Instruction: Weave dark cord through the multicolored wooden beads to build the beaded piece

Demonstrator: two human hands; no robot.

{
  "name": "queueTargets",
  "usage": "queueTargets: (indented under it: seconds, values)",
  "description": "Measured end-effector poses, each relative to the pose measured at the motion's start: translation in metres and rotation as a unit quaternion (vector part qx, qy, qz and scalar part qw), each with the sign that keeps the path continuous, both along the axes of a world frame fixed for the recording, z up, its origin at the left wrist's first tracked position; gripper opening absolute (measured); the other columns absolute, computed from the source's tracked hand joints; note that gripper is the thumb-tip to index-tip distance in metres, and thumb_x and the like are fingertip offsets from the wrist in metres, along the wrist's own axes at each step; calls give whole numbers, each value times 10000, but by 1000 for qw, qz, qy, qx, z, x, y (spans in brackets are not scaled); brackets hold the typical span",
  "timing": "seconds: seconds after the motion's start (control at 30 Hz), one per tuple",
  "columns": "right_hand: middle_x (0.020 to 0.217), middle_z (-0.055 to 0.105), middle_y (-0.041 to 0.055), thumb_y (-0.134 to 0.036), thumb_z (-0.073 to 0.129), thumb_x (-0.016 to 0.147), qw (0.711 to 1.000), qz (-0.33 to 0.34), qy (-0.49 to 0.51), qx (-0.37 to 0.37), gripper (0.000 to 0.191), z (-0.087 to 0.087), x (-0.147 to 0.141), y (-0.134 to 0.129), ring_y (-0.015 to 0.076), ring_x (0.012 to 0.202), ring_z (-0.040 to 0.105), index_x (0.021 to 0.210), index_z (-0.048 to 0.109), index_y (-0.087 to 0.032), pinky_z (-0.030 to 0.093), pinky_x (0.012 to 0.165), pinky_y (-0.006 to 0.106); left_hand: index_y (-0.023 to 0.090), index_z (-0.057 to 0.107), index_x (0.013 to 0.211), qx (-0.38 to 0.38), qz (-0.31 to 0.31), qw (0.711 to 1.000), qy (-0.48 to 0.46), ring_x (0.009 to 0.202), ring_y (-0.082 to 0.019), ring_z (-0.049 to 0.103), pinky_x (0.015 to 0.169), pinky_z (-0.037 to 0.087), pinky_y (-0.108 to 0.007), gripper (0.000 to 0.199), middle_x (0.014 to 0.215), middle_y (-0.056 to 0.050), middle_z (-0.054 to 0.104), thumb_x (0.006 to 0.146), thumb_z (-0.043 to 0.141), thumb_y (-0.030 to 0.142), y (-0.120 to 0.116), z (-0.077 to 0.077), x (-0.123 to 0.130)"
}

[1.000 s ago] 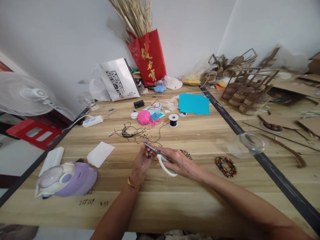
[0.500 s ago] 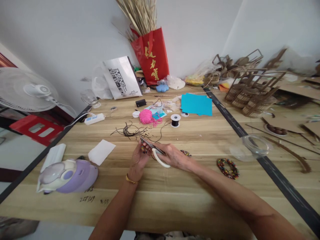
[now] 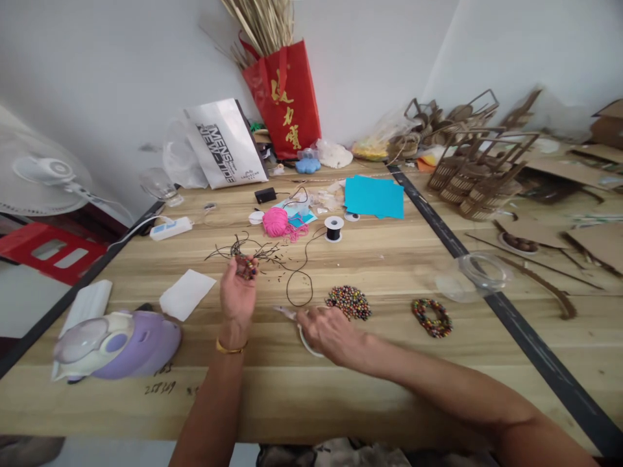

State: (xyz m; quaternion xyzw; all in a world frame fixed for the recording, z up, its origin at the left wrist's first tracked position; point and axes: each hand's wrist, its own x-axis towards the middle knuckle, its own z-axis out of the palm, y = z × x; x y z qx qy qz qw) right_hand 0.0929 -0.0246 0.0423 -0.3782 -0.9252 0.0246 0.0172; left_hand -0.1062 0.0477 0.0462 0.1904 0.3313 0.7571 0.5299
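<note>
Colourful beads [image 3: 246,267] lie in my left hand [image 3: 237,295], its fingers curled up around them, beside a tangle of black cord pieces [image 3: 267,251]. My right hand [image 3: 328,332] is closed on white-handled scissors [image 3: 307,345], low over the wooden table, with the blades pointing left. Just behind that hand is a pile of loose multicoloured beads [image 3: 348,302]. Farther right lies a coiled beaded ring [image 3: 431,318]. A thin black cord [image 3: 300,272] loops on the table and runs to a black spool [image 3: 333,229].
Pink yarn [image 3: 275,222], blue sheets [image 3: 374,197] and a red bag [image 3: 285,97] stand or lie toward the back. At the left are a purple-and-white device [image 3: 119,344], white paper [image 3: 187,294] and a power strip [image 3: 171,228]. Small woven baskets [image 3: 479,185] are at the right.
My hands have moved apart. My left hand moved left with the beads, and my right hand lowered the scissors away from them. The loose bead pile is now uncovered.
</note>
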Motion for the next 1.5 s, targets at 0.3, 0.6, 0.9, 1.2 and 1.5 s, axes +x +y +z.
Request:
queueTargets:
  seconds: [0.3, 0.6, 0.9, 1.2, 1.5]
  values:
    - [892, 587, 111, -103, 532, 836, 996, 84, 35, 14, 168, 7, 9, -23, 223, 832, 553, 1003, 545, -102, 458, 638, 306, 108, 616, 919, -82, -284, 947, 128, 759, -194, 694, 642, 520, -256, 195, 844, -107, 724, 744, 664, 178, -20, -13, 53]
    - [1130, 547, 116, -125, 458, 923, 991, -75, 114, 11, 255, 25, 61, -22, 211, 1013, 518, 1173, 490, -165, 468, 726, 279, 169, 446, 1310, -19, -455, 824, 336, 689, -157, 584, 630, 455, -252, 576, 886, -61, 655, 808, 625, 387, -55, -23, 88]
    - [972, 578, 45, -202, 479, 932, 984, -109, 135, -48, 143, 8, 96, -54, 170, 894, 541, 1057, 547, -196, 402, 650, 238, 200, 288, 1431, 24, -587, 713, 383, 781, -181, 579, 713, 458, -284, 644, 877, -59, 641, 874, 540, 401, -81, -27, 106]
    - [790, 570, 28, -159, 462, 901, 900, -267, 339, -70, 116, 6, 158, -59, 129, 689, 539, 849, 565, -164, 423, 611, 229, 190, 613, 1130, 17, -585, 695, 418, 931, -224, 635, 842, 474, -330, 369, 1011, -111, 687, 824, 596, 396, -69, -24, 103]
    - [606, 572, -5, -405, 579, 792, 708, -432, 545, -124, 257, -14, 212, -46, 116, 527, 519, 774, 563, -150, 409, 494, 229, 181, 651, 1026, -19, -548, 706, 448, 874, -232, 646, 777, 487, -318, 403, 935, -109, 713, 736, 664, 460, -63, -11, 101]
